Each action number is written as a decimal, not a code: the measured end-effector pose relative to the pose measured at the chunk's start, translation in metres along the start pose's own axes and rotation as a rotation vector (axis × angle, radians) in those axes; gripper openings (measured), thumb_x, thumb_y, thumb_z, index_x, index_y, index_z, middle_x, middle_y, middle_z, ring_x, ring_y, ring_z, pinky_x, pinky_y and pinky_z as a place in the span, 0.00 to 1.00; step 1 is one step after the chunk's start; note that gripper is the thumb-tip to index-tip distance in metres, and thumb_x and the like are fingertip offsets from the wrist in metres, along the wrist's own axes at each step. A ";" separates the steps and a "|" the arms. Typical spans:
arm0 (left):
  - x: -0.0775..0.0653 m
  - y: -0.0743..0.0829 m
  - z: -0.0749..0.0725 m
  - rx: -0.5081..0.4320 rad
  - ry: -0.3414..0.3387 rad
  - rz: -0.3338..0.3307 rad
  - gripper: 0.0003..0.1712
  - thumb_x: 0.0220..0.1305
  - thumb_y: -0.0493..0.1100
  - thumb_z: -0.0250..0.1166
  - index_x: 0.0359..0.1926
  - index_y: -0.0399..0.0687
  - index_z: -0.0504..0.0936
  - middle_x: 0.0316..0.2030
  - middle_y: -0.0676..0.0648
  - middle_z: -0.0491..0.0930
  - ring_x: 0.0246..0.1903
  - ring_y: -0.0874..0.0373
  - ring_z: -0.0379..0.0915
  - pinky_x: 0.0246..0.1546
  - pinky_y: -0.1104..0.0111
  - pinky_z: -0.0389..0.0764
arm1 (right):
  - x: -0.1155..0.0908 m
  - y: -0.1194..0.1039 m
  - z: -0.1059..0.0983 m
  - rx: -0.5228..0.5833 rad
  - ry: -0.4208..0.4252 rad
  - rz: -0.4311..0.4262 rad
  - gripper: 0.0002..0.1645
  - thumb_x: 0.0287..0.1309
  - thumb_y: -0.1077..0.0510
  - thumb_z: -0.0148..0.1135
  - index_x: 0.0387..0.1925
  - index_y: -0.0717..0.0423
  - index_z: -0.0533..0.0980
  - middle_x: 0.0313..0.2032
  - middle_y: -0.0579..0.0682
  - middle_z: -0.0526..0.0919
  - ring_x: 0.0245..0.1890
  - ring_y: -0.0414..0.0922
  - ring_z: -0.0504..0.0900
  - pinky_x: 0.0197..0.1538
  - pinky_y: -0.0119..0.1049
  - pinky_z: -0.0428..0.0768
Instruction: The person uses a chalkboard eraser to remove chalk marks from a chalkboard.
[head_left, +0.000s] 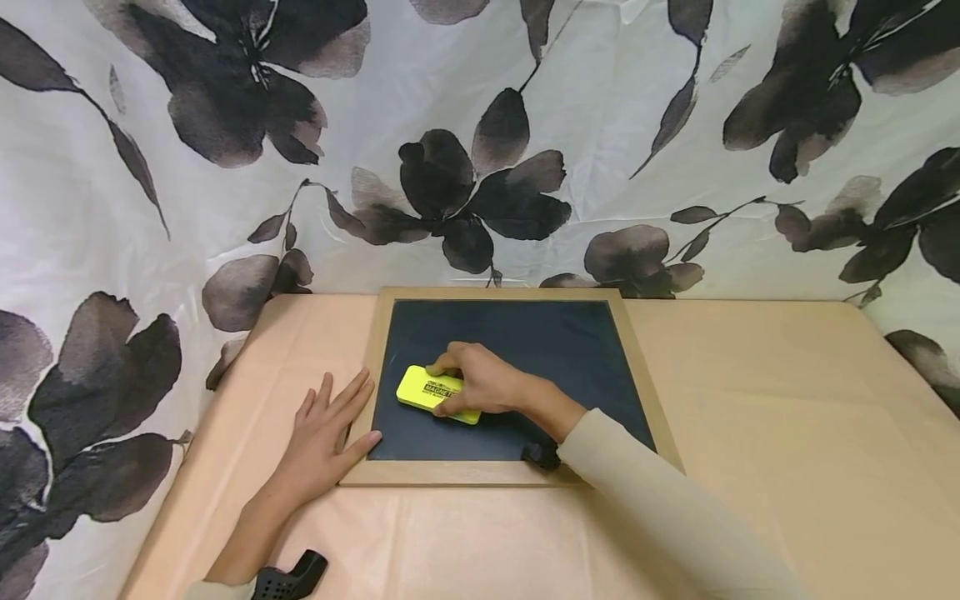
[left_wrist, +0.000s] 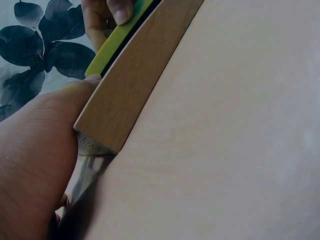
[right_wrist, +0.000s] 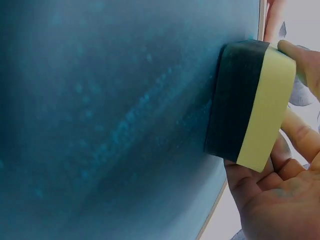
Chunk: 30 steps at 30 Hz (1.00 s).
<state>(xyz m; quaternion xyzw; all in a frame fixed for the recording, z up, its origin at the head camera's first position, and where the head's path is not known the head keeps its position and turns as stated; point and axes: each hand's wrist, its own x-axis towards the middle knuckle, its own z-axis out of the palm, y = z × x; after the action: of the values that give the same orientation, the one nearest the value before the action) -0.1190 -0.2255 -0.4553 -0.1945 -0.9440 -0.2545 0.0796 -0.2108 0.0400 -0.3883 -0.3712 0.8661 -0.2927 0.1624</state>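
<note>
A small chalkboard with a light wooden frame lies on the table. My right hand grips a yellow board eraser by its long sides, over the left half of the board. In the right wrist view, the dark felt side of the eraser meets the board, and pale chalk specks streak the surface beside it. My left hand rests with straight, spread fingers along the frame's left side, its thumb reaching over the lower left corner. The left wrist view shows the frame's wooden edge beside that hand.
A peach-coloured cloth covers the table around the board. Behind and to the left hangs white fabric with dark flowers. Black wrist camera parts show at the left wrist and under the right one.
</note>
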 end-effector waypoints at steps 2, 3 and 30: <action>0.000 0.000 0.000 -0.002 -0.002 -0.003 0.41 0.62 0.56 0.63 0.71 0.44 0.62 0.72 0.47 0.54 0.69 0.29 0.36 0.63 0.37 0.40 | -0.001 -0.002 0.000 -0.008 -0.012 -0.009 0.35 0.47 0.50 0.75 0.57 0.55 0.77 0.34 0.43 0.71 0.32 0.41 0.70 0.34 0.31 0.70; 0.000 0.000 0.000 -0.005 0.000 -0.003 0.41 0.62 0.56 0.63 0.71 0.44 0.62 0.72 0.47 0.55 0.69 0.28 0.36 0.63 0.37 0.40 | -0.002 -0.002 0.000 -0.012 -0.020 -0.014 0.35 0.47 0.50 0.75 0.58 0.55 0.77 0.34 0.43 0.71 0.32 0.41 0.70 0.34 0.31 0.70; -0.005 0.000 0.003 -0.029 0.015 0.014 0.40 0.64 0.55 0.62 0.72 0.47 0.60 0.72 0.47 0.54 0.69 0.29 0.36 0.64 0.38 0.38 | -0.097 0.024 -0.029 -0.086 0.170 0.101 0.35 0.44 0.48 0.76 0.55 0.55 0.78 0.34 0.42 0.73 0.33 0.41 0.71 0.35 0.35 0.72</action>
<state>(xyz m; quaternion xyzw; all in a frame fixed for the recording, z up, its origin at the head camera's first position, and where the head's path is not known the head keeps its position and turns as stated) -0.1144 -0.2259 -0.4598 -0.2004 -0.9381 -0.2692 0.0856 -0.1727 0.1360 -0.3747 -0.3076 0.9061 -0.2772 0.0865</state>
